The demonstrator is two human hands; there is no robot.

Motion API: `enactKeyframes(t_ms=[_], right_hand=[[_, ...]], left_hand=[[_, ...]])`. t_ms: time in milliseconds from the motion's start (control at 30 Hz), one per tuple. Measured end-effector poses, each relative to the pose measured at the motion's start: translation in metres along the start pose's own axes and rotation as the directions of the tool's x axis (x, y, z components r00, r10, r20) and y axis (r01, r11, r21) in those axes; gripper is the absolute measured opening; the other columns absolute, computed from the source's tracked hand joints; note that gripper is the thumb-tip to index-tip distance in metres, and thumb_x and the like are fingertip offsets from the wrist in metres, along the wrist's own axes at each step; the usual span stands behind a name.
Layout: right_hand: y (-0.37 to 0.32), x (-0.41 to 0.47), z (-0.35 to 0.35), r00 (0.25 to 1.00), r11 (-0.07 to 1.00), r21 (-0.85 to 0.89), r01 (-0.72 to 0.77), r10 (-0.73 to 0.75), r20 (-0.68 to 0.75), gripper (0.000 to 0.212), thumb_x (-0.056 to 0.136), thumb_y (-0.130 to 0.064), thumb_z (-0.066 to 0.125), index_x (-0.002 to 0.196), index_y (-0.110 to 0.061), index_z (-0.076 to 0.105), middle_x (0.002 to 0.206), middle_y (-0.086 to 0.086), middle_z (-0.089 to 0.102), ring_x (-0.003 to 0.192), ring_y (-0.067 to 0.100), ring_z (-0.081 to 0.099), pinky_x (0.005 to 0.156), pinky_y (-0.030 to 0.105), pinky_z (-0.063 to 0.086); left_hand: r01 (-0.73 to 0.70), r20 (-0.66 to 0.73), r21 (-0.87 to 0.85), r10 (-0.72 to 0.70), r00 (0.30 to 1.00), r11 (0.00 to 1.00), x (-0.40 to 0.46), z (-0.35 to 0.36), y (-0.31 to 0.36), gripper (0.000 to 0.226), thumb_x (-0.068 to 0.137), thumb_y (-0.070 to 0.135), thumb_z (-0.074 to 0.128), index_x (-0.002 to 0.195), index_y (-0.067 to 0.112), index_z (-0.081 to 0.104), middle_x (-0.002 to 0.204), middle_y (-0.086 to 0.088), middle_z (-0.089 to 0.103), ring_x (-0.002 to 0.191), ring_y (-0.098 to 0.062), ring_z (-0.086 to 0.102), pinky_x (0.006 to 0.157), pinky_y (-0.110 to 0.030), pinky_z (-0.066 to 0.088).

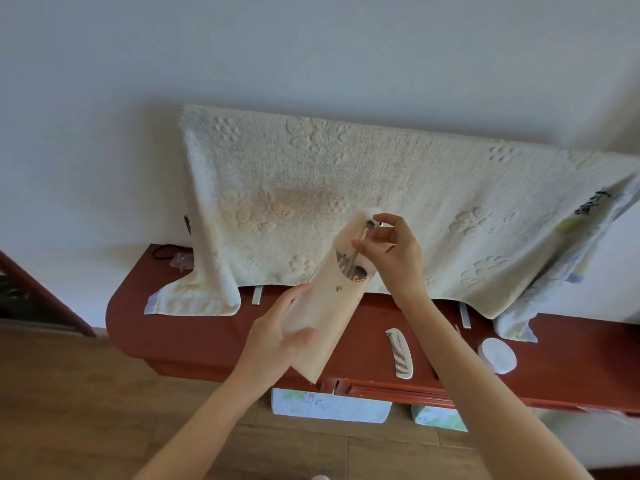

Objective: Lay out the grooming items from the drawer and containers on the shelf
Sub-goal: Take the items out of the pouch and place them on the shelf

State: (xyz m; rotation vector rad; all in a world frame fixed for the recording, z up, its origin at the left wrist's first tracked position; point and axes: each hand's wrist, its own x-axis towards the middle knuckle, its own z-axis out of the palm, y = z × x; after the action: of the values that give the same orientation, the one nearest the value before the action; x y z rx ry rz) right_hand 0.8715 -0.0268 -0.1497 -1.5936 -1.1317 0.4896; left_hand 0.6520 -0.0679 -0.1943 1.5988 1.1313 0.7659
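My left hand [273, 337] grips the lower part of a beige snap-button pouch [322, 317], held tilted above the red-brown shelf [194, 334]. Its flap is open and several thin makeup brushes [353, 268] stick out of the top. My right hand [391, 251] pinches the top of one brush at the pouch's mouth. On the shelf to the right lie a white comb [400, 353] and a stack of round white cotton pads [497, 355].
A large cream towel [346, 188] hangs on the wall behind the shelf, with a smaller printed cloth [588, 237] at the right. A dark hair tie [162, 251] lies at the shelf's back left. Pale boxes [329, 407] stand on the wooden floor under it.
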Motion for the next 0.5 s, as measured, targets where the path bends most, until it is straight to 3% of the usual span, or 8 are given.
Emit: enactKeyframes(t_ms=[200,333,500], right_hand=[[-0.005,0.004,0.005,0.995,0.999,0.051,-0.01,0.015,-0.094,0.038,0.078,-0.016,0.076,0.112,-0.024,0.06,0.089,-0.012,0.065,0.073,-0.004,0.064,0.064,0.008,0.047],[-0.009,0.026,-0.01,0.98,0.987,0.162,-0.013,0.045,-0.196,0.037,0.08,-0.007,0.072,0.112,-0.022,0.061,0.094,-0.002,0.067,0.079,0.009,0.068,0.072,0.032,0.059],[-0.005,0.046,-0.035,0.934,0.964,0.266,0.005,0.091,-0.344,0.037,0.083,-0.005,0.07,0.115,-0.019,0.059,0.096,0.0,0.064,0.074,0.007,0.067,0.072,0.031,0.059]], left_hand=[[-0.009,0.018,0.058,0.008,1.0,0.998,0.003,0.006,-0.009,0.062,0.081,0.014,0.067,0.123,0.055,0.045,0.11,0.026,0.057,0.099,0.004,0.056,0.08,-0.022,0.05],[0.008,0.05,0.072,-0.012,0.999,0.997,0.004,0.009,-0.015,0.064,0.081,0.01,0.064,0.123,0.054,0.045,0.11,0.036,0.054,0.101,0.007,0.054,0.081,-0.021,0.049],[0.05,0.019,0.045,-0.051,0.999,0.998,0.01,0.006,-0.021,0.06,0.082,0.014,0.065,0.127,0.048,0.045,0.114,0.03,0.053,0.101,0.008,0.053,0.078,-0.018,0.045]])
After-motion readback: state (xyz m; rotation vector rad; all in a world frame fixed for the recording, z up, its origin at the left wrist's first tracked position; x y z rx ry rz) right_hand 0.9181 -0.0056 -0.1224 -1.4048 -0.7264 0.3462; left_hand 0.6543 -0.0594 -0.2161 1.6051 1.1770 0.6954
